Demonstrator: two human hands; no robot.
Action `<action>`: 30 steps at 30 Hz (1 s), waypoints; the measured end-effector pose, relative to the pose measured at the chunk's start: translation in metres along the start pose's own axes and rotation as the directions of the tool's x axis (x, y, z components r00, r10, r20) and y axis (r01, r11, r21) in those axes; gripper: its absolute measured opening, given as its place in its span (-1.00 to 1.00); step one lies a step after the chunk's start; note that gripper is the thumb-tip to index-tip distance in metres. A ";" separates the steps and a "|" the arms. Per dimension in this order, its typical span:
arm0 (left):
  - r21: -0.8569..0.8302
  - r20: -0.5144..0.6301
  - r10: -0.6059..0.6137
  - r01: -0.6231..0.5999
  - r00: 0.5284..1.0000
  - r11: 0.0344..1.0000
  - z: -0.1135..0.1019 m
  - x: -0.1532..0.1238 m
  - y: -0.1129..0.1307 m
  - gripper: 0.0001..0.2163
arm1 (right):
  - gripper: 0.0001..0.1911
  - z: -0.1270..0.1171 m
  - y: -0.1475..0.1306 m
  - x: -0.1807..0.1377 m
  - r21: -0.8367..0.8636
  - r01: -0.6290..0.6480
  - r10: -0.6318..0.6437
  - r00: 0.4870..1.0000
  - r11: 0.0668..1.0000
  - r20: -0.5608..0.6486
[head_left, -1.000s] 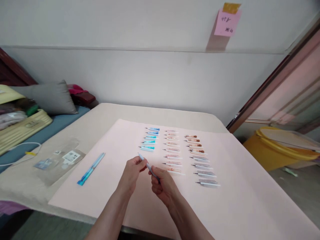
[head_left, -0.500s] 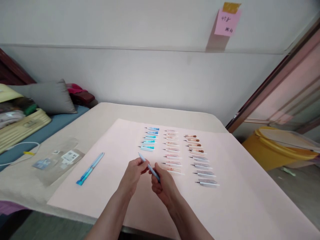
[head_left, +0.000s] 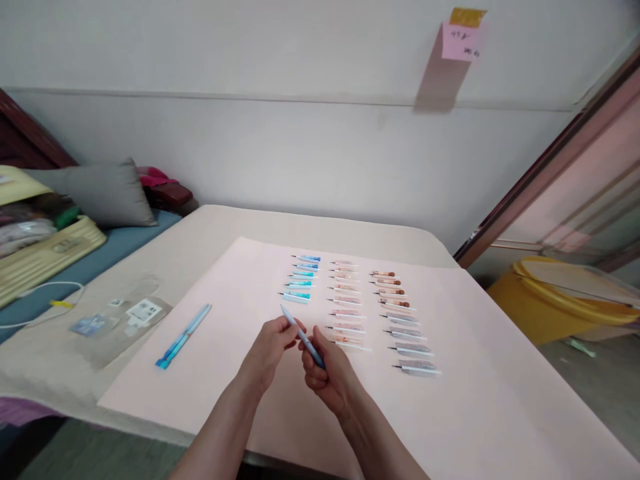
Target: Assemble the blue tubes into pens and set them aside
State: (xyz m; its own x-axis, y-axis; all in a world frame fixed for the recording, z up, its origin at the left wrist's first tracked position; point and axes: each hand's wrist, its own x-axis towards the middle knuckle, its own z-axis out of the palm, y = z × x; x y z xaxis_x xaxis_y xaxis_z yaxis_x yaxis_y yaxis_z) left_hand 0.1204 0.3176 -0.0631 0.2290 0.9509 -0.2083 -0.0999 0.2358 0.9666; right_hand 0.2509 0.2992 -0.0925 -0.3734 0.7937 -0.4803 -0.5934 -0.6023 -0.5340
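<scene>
Left hand [head_left: 273, 341] pinching the upper stretch of a pale blue pen [head_left: 309, 346], right hand [head_left: 327, 363] closed round its lower part, thumb laid near the barrel; pen tilted above the bench [head_left: 310, 223], its tip pointing away from the person and leftward; beneath both hands, a pink sheet [head_left: 240, 293] spread over the bench; just beyond the left hand, a column of blue-ended slim pieces [head_left: 303, 275]; beyond the right hand, a column of pinkish ones [head_left: 344, 300], the nearest partly behind that hand; farther out to its right, a column of brown and greyish ones [head_left: 404, 332], dark tips toward the left; well left of the left hand, two blue pens [head_left: 184, 335] side by side on the sheet; past these, a clear plastic bag [head_left: 113, 340] lying flat, a printed label [head_left: 143, 311] showing on it; far left of the hands, a pale yellow case [head_left: 65, 248] holding whitish and green things, too jumbled to identify; far right of the right hand, a yellow tub [head_left: 540, 300], its contents hidden from this angle.
</scene>
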 end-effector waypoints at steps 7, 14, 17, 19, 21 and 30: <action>-0.010 0.017 0.005 -0.004 1.000 1.000 -0.001 0.001 -0.002 -0.81 | -0.71 0.005 -0.002 -0.003 0.002 0.002 -0.002 1.000 1.000 0.025; 0.009 -0.005 -0.014 0.014 1.000 1.000 -0.001 0.000 -0.001 -0.79 | -0.73 0.005 -0.002 -0.004 -0.027 0.020 -0.020 1.000 0.999 0.007; 0.010 -0.032 -0.029 0.030 0.999 1.000 0.000 0.000 0.000 -0.78 | -0.76 0.005 -0.001 -0.004 -0.056 0.057 -0.056 0.998 0.997 0.016; 0.001 -0.034 -0.032 0.032 0.999 0.999 0.000 -0.001 0.002 -0.78 | -0.77 0.005 -0.001 -0.003 -0.072 0.075 -0.074 0.997 0.995 0.014; -0.010 -0.029 -0.036 0.036 0.999 0.999 0.000 -0.001 0.004 -0.78 | -0.76 0.005 -0.002 -0.003 -0.083 0.084 -0.084 0.996 0.993 0.010; 0.051 -0.225 -0.002 0.014 0.974 0.999 -0.004 0.001 0.002 -0.70 | -0.76 0.007 0.001 -0.003 -0.269 0.211 -0.228 0.973 0.940 -0.033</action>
State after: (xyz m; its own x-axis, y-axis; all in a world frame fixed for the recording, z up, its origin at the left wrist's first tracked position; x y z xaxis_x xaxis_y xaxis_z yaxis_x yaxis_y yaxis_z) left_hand 0.1165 0.3199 -0.0616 0.0052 0.9711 -0.2385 -0.0467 0.2385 0.9700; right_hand 0.2466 0.2971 -0.0871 -0.2046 0.9066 -0.3691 -0.4446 -0.4220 -0.7901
